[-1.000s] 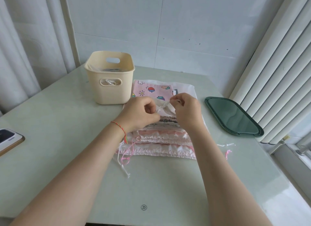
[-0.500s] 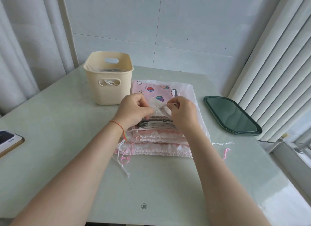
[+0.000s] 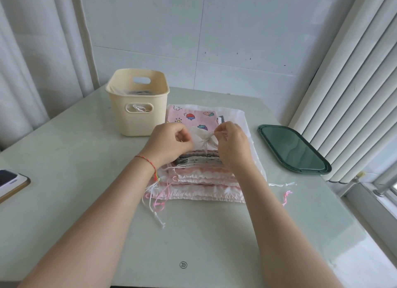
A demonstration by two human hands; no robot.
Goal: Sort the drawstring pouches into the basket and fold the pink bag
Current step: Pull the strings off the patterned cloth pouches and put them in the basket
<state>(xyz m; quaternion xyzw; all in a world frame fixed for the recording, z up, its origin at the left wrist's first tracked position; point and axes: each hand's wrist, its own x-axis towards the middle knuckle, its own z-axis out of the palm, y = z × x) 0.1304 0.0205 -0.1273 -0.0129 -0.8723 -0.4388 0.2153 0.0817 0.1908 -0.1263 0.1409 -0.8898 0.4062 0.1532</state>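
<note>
Pinching a small white pouch (image 3: 203, 138) from both sides, the two hands meet at the centre of the frame, just above a stack of pouches (image 3: 199, 180). The left hand (image 3: 169, 144) has its fingers curled in, thumb and forefinger closed on the pouch's left edge; a red string bracelet (image 3: 148, 161) circles its wrist. The right hand (image 3: 233, 144) has its fingertips pressed together on the gathered neck of the pouch, where the cloth bunches and a thin white cord hangs down. The pouch is lifted a little off the stack, held between the hands.

The stack lies below the hands toward the lower middle of the frame: ruffled pink and white pouches lying one over another, with pink and white cords (image 3: 156, 204) trailing off its lower left corner and a few more at its right. Beneath and behind the stack lies the pink bag (image 3: 189, 116) (printed with strawberries and other small cartoons), flat on a sheer white cloth (image 3: 242, 120), its upper end showing above the hands.

The cream basket (image 3: 137, 113) stands at upper left of centre, touching or just beside the pink bag's left edge; something dark and a white cord show inside. A dark green tray (image 3: 294, 150) sits at the right of the pale green table (image 3: 64, 180), and a phone (image 3: 10, 182) lies at the left edge.
</note>
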